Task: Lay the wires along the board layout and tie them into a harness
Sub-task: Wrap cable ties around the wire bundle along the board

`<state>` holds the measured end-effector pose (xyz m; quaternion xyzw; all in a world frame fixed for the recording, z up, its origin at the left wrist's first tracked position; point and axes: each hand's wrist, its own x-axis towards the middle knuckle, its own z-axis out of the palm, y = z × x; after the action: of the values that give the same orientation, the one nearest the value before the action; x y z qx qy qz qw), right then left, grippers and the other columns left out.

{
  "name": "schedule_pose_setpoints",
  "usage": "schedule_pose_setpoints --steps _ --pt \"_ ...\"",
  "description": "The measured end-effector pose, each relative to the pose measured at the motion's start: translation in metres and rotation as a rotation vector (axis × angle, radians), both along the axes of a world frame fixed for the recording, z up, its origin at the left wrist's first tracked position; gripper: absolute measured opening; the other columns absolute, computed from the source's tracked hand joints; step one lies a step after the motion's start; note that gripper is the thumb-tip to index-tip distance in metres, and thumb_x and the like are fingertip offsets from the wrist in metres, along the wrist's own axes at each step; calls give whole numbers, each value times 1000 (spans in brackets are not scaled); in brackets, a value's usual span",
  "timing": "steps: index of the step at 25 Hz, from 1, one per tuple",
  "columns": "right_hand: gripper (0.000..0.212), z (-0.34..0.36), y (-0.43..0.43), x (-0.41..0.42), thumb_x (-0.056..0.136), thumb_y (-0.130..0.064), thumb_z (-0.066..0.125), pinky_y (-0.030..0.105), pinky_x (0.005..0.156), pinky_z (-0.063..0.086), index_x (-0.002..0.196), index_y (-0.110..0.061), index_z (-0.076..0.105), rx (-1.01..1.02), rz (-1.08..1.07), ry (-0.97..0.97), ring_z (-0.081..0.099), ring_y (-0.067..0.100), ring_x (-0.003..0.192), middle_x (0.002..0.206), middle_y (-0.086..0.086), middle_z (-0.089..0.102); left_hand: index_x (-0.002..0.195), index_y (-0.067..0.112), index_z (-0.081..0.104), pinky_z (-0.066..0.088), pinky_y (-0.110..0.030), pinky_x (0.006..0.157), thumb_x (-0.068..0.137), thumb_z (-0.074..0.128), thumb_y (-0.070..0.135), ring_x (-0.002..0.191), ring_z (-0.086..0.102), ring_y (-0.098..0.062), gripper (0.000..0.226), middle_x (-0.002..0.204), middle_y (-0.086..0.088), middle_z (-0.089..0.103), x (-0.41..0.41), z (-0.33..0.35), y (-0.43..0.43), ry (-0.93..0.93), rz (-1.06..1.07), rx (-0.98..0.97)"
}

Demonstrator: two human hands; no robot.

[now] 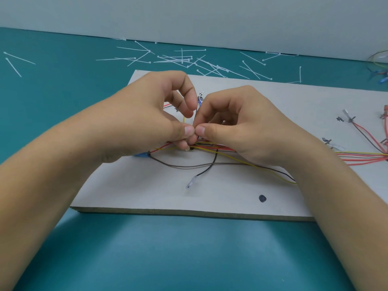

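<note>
The wires [210, 146] lie bunched in the middle of the frame, red, yellow and dark strands running off to the right edge. My left hand [147, 122] and right hand [241, 127] meet over them, thumbs tip to tip and fingers curled under, pinching the wires at one spot. I cannot tell whether a tie is already between my fingertips. I think the risk is that the pinch gathers only some strands. A dark wire [190, 184] with a clear end sleeve loops out toward the bottom of the board [147, 196], and it could be left outside the knot or dragged off its route if I pull. My wrists rest over the right-hand run and may nudge it. The board's near edge sits just below, with bare teal table [189, 248] beneath it for my forearms. Spare cable ties [184, 59] are scattered across the top, within reach behind the board.
</note>
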<state>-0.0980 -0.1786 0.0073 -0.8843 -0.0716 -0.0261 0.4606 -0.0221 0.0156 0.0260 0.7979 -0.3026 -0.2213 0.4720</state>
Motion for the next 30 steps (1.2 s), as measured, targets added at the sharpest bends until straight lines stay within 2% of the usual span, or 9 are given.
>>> schedule_pose_setpoints --steps 4,6,8,10,17,19,24,27,30 --pt "9 -1 0 0 91 -15 72 11 54 37 84 -20 73 -27 12 11 51 2 56 68 -19 67 88 27 64 56 -71 85 87 72 -13 74 79 -29 41 98 -6 73 -1 4 3 10 -3 28" --pt "8 0 1 -2 92 -13 72 12 55 38 85 -18 73 -8 41 30 53 4 58 74 -13 72 87 27 63 55 -71 82 86 72 -13 71 78 -28 41 97 -5 72 -3 4 2 1 1 29" --pt "5 2 2 -2 91 -11 73 20 55 43 87 -14 73 25 54 37 58 13 62 82 -2 76 86 27 62 55 -70 79 86 72 -13 69 78 -27 41 98 -5 71 -5 3 0 -10 14 21" --pt "4 2 1 -1 89 -8 75 37 62 54 86 -10 73 80 23 21 68 29 70 82 5 78 86 27 62 56 -70 79 86 73 -12 68 78 -26 41 100 -4 68 -5 3 -1 -26 34 7" --pt "7 4 5 -2 86 -3 74 53 85 59 83 -8 75 130 -67 14 74 33 83 80 10 77 86 23 67 58 -63 89 82 79 -9 73 79 -29 34 94 0 76 0 2 1 -6 49 -38" --pt "9 5 8 -2 84 -2 74 48 81 60 80 -9 76 135 -95 6 73 28 76 77 9 77 90 18 70 60 -56 91 81 81 -9 75 79 -32 31 92 -5 78 2 3 2 13 39 -46" --pt "14 3 15 1 81 2 71 22 54 44 72 -8 76 165 -195 -40 54 8 53 57 -2 65 93 13 73 66 -43 73 80 82 -6 72 79 -33 24 83 -13 78 5 3 3 40 49 -74" --pt "14 2 17 1 83 1 70 19 52 42 73 -8 75 155 -209 -28 53 7 53 57 -3 64 92 18 74 64 -37 65 80 85 1 70 76 -25 23 81 -8 79 6 3 3 -17 47 -45" --pt "13 1 20 1 84 -3 69 24 56 44 74 -9 74 134 -212 -20 55 9 57 65 10 69 93 23 75 54 -30 56 78 87 7 63 66 -12 25 82 -1 80 7 4 3 -71 44 -7"
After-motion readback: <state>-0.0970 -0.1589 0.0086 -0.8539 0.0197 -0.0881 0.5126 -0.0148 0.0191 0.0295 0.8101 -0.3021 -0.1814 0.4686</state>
